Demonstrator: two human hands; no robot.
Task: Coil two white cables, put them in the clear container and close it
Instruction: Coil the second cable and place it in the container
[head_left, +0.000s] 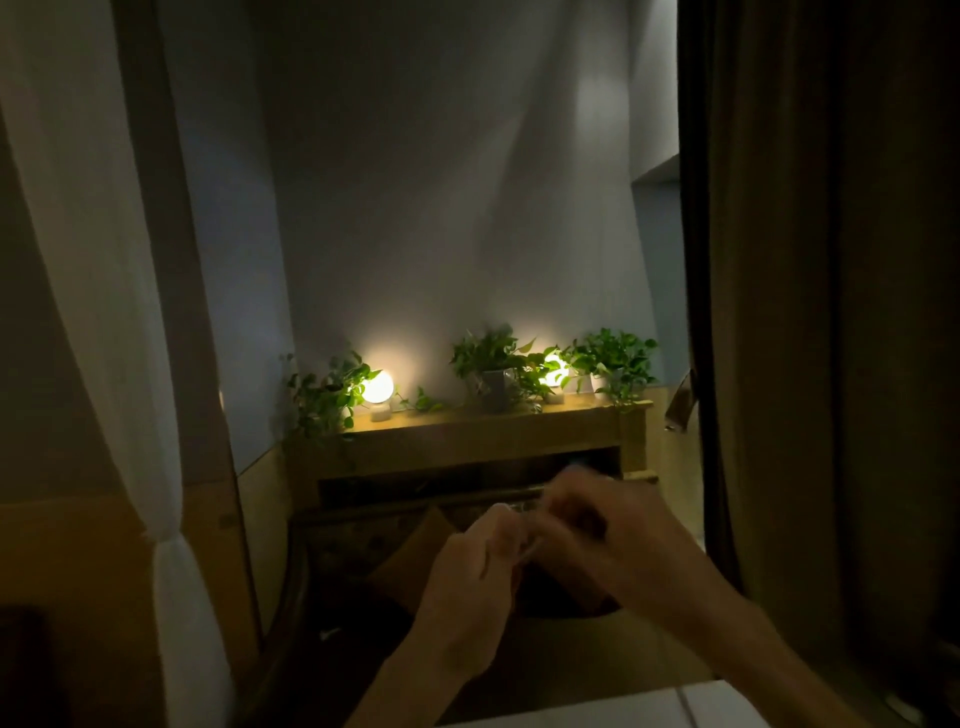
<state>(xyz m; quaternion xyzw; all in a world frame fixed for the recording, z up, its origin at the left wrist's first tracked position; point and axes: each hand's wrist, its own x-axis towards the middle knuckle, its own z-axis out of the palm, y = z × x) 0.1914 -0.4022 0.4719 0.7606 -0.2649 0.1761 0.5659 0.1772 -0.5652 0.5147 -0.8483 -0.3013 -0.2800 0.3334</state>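
Between left hand (467, 582) and right hand (597, 530), thin pale blurred strand, perhaps cable (528, 551)

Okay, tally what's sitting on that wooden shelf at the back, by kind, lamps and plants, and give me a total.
Glowing globe lamps: 2
Leafy green plants: 3
Total: 5
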